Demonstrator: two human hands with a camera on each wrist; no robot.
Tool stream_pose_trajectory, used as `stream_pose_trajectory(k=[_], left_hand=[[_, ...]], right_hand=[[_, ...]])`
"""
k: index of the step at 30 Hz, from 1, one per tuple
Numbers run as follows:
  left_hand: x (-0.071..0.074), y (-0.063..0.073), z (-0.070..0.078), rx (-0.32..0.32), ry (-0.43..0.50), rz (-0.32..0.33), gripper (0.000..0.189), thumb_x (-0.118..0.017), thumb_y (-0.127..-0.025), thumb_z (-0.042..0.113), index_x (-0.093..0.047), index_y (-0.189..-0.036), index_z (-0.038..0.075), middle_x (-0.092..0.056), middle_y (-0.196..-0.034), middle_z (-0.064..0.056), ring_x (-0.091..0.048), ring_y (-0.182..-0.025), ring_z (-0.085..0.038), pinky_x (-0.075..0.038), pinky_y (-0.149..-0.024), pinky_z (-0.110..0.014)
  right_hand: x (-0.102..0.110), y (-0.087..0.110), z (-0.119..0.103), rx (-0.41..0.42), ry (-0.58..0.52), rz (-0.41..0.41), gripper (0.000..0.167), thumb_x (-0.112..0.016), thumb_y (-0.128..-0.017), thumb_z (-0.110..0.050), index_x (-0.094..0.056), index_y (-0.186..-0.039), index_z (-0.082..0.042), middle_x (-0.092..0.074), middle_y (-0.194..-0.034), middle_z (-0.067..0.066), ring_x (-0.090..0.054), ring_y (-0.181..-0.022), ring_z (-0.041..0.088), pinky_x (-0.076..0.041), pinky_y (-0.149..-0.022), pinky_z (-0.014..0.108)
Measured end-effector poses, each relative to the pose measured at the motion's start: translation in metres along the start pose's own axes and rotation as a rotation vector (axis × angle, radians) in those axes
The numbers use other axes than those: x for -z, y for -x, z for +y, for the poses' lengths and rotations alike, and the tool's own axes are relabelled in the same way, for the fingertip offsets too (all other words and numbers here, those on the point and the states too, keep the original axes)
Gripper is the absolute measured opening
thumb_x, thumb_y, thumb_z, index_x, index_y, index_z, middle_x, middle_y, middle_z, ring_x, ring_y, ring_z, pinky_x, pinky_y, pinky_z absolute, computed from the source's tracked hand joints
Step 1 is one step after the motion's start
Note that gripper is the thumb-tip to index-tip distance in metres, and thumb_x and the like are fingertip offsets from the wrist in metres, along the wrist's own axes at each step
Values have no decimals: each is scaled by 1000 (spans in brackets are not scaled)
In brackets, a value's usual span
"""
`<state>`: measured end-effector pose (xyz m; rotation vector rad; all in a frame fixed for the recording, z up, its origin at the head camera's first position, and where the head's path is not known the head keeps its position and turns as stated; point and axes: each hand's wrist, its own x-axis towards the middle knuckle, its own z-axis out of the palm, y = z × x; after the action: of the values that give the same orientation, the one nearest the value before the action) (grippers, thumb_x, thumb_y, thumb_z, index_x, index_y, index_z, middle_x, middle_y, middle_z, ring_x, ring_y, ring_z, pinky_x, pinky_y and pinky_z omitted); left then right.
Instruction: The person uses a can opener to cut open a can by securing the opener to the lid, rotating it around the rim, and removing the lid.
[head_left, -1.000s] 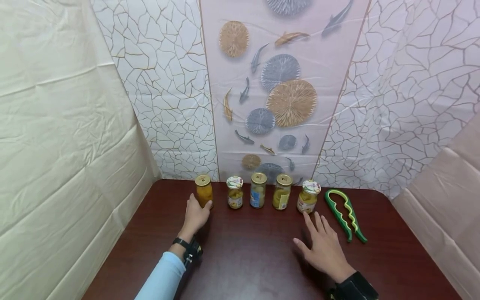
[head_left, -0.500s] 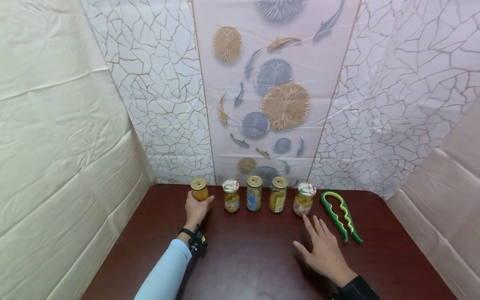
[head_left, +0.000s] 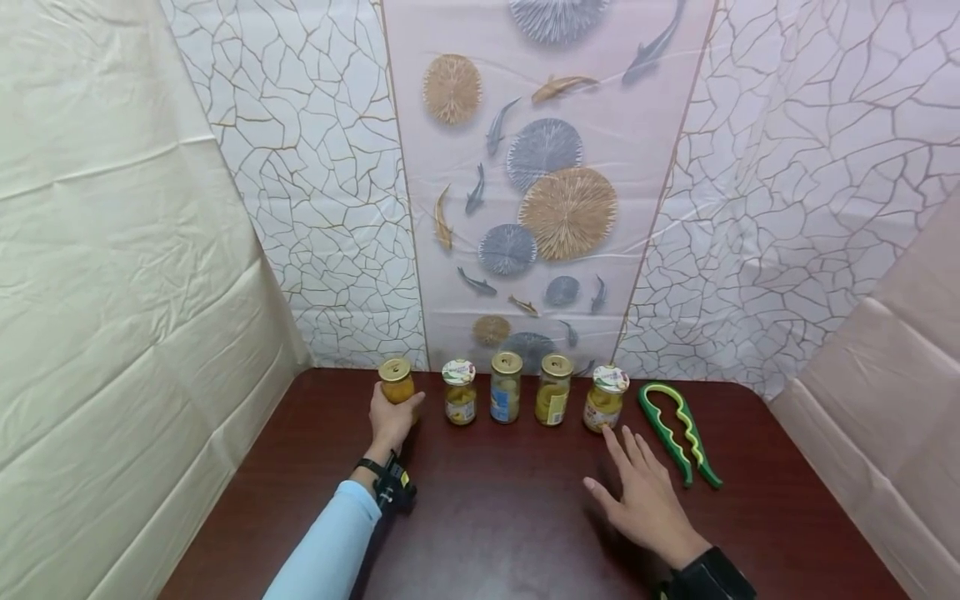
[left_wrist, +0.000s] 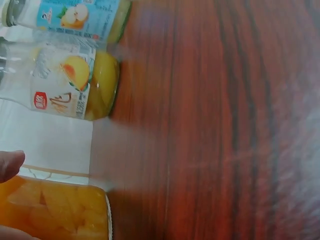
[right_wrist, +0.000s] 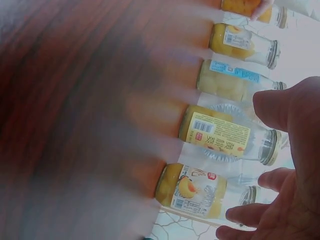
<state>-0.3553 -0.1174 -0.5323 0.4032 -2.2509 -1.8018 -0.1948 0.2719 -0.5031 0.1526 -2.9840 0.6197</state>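
At the left end of a row of jars, my left hand [head_left: 392, 421] grips a gold-lidded glass jar of orange fruit [head_left: 396, 385]. In the left wrist view my thumb [left_wrist: 10, 165] lies along the glass of this fruit jar [left_wrist: 60, 210]. My right hand [head_left: 647, 504] has its fingers spread, fingertips close in front of the rightmost jar [head_left: 603, 402], which has a patterned white lid. The right wrist view shows that hand [right_wrist: 295, 165] beside the upright jars, holding nothing.
Between the hands stand a white-lidded fruit jar [head_left: 460, 398], a jar with a blue label [head_left: 506, 393] and one with a yellow label [head_left: 553, 393]. A green jar opener [head_left: 666, 434] lies right of the row on the dark red table [head_left: 480, 508]. Patterned cloth hangs behind.
My left hand has reached forward and closed around the jar of orange fruit, which stays in its spot. The right hand has kept its place. The head view has shifted slightly.
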Motion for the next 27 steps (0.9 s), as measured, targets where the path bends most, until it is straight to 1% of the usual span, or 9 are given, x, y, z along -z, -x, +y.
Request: stream_pose_trajectory(k=[4,7,9,12,16,18,21,24,27], left_hand=[[4,11,0,0,29,-22,69,-81,-96,18,-44,-153,9,-56,-149,-18,-53,-143,-39,-43,-121,-60],[7,23,2,-16,26,-35,71,-83,-94,18,-44,-154,11,-57,-149,-17,-55,-141,-37,-45,-121,-58],[9,34,5,-34,24,-56,70,-84,-94,18,-46,-153,12,-59,-147,-17,-57,-139,-37,-47,-118,-58],[13,51,11,-51,12,-104,71,-85,-94,24,-47,-153,14,-60,-146,-16,-60,-137,-37,-49,-116,-59],[22,76,19,-40,-20,-199,77,-87,-92,35,-47,-154,15,-61,-147,-15,-61,-137,-36,-50,-115,-60],[27,87,23,-37,-36,-246,79,-88,-90,40,-48,-153,15,-62,-146,-14,-62,-135,-35,-51,-114,-59],[32,103,30,-35,-30,-311,79,-89,-87,44,-52,-149,14,-64,-142,-13,-65,-130,-32,-55,-110,-56],[33,116,38,-36,-3,-347,79,-91,-86,45,-53,-147,13,-65,-140,-13,-66,-127,-30,-57,-107,-54],[33,124,43,-32,18,-366,80,-92,-85,45,-53,-147,13,-65,-140,-13,-65,-127,-30,-57,-107,-53]], right_hand=[[2,-2,1,23,5,26,92,-64,-102,-61,-26,-171,-13,-26,-172,34,-24,-158,58,-29,-116,84],[3,-4,3,45,11,44,90,-62,-103,-62,-28,-171,-14,-26,-173,32,-25,-159,57,-30,-116,82],[4,-5,6,53,19,51,89,-62,-103,-62,-28,-171,-15,-26,-174,31,-25,-159,56,-30,-116,81],[6,-7,11,57,31,58,89,-61,-103,-63,-29,-170,-15,-26,-174,31,-25,-159,56,-30,-116,81],[8,-8,15,50,32,59,89,-59,-103,-64,-30,-170,-12,-26,-174,31,-24,-159,56,-28,-117,82],[9,-8,17,50,33,59,89,-60,-103,-63,-30,-170,-12,-26,-173,31,-24,-158,56,-27,-118,81],[11,-8,19,48,25,60,90,-62,-103,-60,-29,-170,-11,-26,-173,33,-24,-158,58,-26,-118,81],[12,-8,23,40,23,66,90,-65,-103,-57,-28,-170,-10,-26,-172,34,-25,-157,59,-26,-117,82],[11,-8,25,31,26,70,90,-68,-102,-53,-27,-170,-9,-26,-171,35,-25,-155,60,-26,-116,83]])
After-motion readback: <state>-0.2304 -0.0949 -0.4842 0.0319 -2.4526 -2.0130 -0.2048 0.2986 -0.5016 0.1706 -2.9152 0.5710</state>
